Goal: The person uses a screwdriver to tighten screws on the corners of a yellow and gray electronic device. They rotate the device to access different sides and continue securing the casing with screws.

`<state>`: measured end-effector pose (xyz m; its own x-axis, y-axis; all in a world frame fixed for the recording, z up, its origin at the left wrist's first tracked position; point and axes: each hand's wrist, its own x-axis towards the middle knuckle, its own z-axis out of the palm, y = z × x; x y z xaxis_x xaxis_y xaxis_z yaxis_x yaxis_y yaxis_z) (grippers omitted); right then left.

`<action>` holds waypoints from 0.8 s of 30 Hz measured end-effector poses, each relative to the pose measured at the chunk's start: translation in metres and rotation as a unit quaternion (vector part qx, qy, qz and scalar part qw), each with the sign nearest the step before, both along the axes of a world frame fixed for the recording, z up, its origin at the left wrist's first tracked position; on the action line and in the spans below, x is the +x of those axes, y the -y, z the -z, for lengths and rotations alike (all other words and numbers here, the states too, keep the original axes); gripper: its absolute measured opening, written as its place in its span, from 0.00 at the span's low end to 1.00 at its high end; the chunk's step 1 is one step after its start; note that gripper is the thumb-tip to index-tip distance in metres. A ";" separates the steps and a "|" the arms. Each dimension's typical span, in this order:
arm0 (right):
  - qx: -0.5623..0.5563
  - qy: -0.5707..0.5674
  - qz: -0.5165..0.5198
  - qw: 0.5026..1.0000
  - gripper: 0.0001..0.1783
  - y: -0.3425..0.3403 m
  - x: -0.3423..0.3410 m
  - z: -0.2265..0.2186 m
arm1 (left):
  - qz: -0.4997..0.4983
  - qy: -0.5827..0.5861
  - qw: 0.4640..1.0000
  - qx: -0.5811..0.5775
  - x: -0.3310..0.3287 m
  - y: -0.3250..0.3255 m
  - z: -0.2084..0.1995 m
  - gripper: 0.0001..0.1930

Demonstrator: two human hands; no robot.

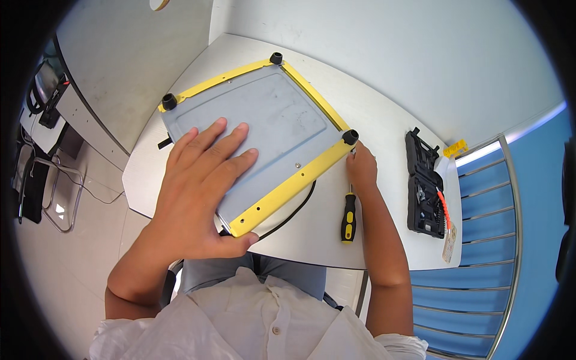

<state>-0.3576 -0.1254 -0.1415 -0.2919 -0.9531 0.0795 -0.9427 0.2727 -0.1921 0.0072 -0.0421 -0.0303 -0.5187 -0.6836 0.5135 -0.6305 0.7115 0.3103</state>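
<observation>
A flat appliance lies on the table with its grey underside panel facing up. Yellow metal strips edge it, and black round feet sit at several corners, one of them a foot at the right. My left hand rests on the panel with spread fingers, its thumb by the near corner. Beside the right-hand foot is my right hand, with curled fingers partly hidden by the corner. A small silvery bit shows at its fingertips, too small to name. Just below it lies a black-and-yellow screwdriver.
An open black tool case sits at the table's right side, with an orange flexible shaft along it and a yellow piece behind. A black cord curves out from under the appliance. Metal railing stands beyond the right edge.
</observation>
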 end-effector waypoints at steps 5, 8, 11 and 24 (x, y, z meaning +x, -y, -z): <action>-0.005 -0.019 0.007 1.000 0.25 -0.003 0.009 -0.005 | -0.001 0.001 1.000 0.003 0.000 0.000 0.000 0.40; -0.004 -0.020 0.000 1.000 0.26 -0.002 0.006 -0.004 | 0.000 0.001 1.000 0.004 0.000 0.000 0.000 0.40; -0.005 -0.001 0.004 1.000 0.27 0.001 -0.001 -0.001 | 0.002 -0.001 1.000 0.007 0.001 0.001 0.000 0.41; -0.006 0.042 0.011 0.999 0.22 0.008 -0.001 -0.008 | 0.000 -0.006 1.000 0.016 0.001 0.001 0.000 0.41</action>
